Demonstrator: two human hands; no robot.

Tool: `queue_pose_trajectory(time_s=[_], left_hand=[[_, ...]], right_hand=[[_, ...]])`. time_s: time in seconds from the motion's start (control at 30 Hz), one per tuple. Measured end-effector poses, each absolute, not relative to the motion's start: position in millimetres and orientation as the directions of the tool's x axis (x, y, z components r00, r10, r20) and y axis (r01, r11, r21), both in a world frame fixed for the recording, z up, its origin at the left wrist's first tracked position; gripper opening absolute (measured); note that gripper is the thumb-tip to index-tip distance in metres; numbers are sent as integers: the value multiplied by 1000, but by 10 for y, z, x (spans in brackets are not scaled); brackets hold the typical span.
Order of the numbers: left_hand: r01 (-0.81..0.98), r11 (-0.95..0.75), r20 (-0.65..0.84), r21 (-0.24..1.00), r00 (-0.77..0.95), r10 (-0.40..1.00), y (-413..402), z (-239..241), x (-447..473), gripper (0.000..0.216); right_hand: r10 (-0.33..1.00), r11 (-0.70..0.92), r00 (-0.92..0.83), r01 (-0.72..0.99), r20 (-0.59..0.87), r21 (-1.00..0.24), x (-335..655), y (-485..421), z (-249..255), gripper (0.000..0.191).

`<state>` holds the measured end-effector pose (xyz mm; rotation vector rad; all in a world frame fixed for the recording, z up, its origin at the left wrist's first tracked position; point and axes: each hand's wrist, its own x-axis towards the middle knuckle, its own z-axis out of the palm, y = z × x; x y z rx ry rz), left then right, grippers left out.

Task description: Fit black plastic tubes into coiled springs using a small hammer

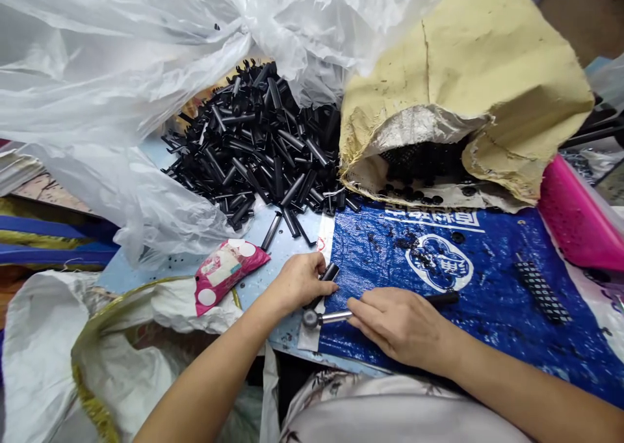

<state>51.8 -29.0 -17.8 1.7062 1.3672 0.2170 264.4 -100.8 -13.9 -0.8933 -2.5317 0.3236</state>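
My left hand [303, 279] is closed round a short black plastic tube [329, 272], whose end shows past the fingers. My right hand [390, 319] grips a small hammer [334, 317] with a round metal head, a bright shaft and a black handle end. The hammer's head lies just below the tube, close to my left hand; I cannot tell whether they touch. Beyond my hands rises a heap of similar black plastic parts [253, 144], with a few loose ones [272, 230] at its near edge.
Clear plastic sheeting [121, 92] drapes over the heap. A yellow sack [487, 53] opens toward me, with small black pieces inside. A blue printed sheet [370, 248] covers the right side. A pink bin [580, 215], a pink packet [227, 270] and a black studded strip [542, 290] lie around.
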Motion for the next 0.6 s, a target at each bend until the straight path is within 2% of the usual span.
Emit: queue_pose_trajectory(time_s=[0.1, 0.2, 0.23, 0.27, 0.33, 0.37, 0.43, 0.5, 0.53, 0.6], left_hand=[[711, -27, -396, 703, 422, 815, -390, 55, 275, 24], [663, 99, -581, 742, 562, 589, -479, 359, -196, 26], [655, 179, -612, 734, 524, 592, -477, 430, -342, 27], [649, 212, -595, 730, 452, 665, -448, 470, -458, 32], [698, 181, -432, 693, 201, 879, -305, 447, -564, 43], [767, 134, -299, 628, 79, 951, -197, 393, -554, 47], [922, 78, -110, 378, -39, 993, 56, 242, -447, 49], [993, 55, -132, 109, -40, 990, 291, 93, -305, 44], [999, 39, -185, 30, -33, 982, 380, 33, -245, 41], [1000, 18, -288, -18, -22, 957, 483, -48, -167, 34]], right_hand=[[643, 761, -650, 488, 404, -427, 2881, -975, -155, 18], [717, 695, -537, 602, 445, -393, 3247, -923, -221, 21], [740, 663, -502, 658, 447, -358, 3358, -908, -254, 20], [761, 630, -477, 707, 440, -323, 3448, -893, -285, 17], [795, 581, -464, 767, 392, -271, 3552, -856, -322, 14], [807, 569, -470, 780, 357, -261, 3568, -830, -322, 14], [825, 556, -481, 783, 296, -279, 3551, -752, -288, 21], [843, 534, -460, 777, 277, -334, 3522, -632, -234, 25], [860, 507, -428, 782, 280, -362, 3519, -553, -210, 24], [902, 415, -317, 823, 292, -387, 3548, -345, -184, 24]])
